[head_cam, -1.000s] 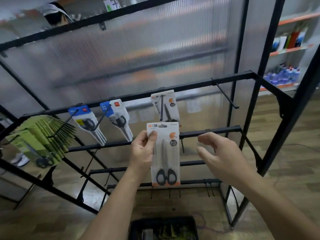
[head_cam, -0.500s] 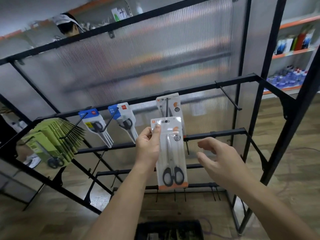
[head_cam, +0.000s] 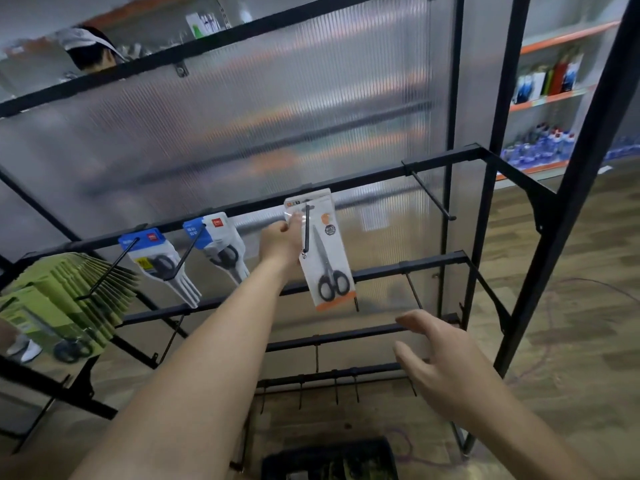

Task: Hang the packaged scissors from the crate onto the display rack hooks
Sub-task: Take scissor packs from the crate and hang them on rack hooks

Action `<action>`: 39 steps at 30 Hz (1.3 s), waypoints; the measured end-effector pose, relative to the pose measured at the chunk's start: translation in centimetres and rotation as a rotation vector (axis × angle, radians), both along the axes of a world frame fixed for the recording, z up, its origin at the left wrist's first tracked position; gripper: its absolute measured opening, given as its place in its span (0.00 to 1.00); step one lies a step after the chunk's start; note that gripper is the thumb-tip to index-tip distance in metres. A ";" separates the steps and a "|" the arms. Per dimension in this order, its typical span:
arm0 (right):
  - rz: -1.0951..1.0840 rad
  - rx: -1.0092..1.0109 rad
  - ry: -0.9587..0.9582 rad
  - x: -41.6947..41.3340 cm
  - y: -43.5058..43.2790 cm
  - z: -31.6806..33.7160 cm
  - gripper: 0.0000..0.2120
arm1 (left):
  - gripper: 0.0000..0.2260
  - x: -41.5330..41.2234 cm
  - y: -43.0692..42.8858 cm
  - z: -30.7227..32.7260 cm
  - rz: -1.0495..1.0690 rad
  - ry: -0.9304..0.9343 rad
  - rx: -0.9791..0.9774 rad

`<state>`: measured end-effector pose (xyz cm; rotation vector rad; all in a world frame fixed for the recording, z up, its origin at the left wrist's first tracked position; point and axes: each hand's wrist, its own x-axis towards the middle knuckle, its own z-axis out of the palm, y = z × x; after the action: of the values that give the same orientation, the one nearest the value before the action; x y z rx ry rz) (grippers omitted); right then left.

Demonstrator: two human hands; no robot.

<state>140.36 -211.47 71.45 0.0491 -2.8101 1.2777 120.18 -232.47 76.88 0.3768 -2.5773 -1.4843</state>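
Left hand (head_cam: 282,242) on scissors pack (head_cam: 329,261) at hook (head_cam: 307,226)

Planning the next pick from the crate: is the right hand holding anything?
No, the right hand is empty with its fingers spread loosely in front of the lower bars, and only the left hand pinches the scissors pack.

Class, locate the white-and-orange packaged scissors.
The white-and-orange scissors pack is centre of head view on a black hook, held by the left hand, right of the blue-topped packs.
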 end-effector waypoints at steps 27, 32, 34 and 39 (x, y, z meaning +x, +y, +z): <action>0.120 0.541 -0.015 9.0 -23.9 2.0 0.32 | 0.26 30.2 -24.0 -2.0 -0.335 0.052 -0.736; 0.111 0.593 -0.014 13.0 -29.0 2.1 0.32 | 0.26 34.3 -28.5 -3.1 -0.360 0.043 -0.744; 0.106 0.600 -0.037 14.7 -29.8 2.4 0.32 | 0.26 35.6 -29.3 -3.0 -0.382 0.055 -0.718; 0.087 0.633 -0.064 17.6 -30.0 3.3 0.32 | 0.26 37.3 -29.6 -3.0 -0.410 0.085 -0.735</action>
<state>157.96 -241.47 74.79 0.1575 -3.1686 0.3543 157.47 -262.09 73.86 -0.3114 -2.9894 -0.5008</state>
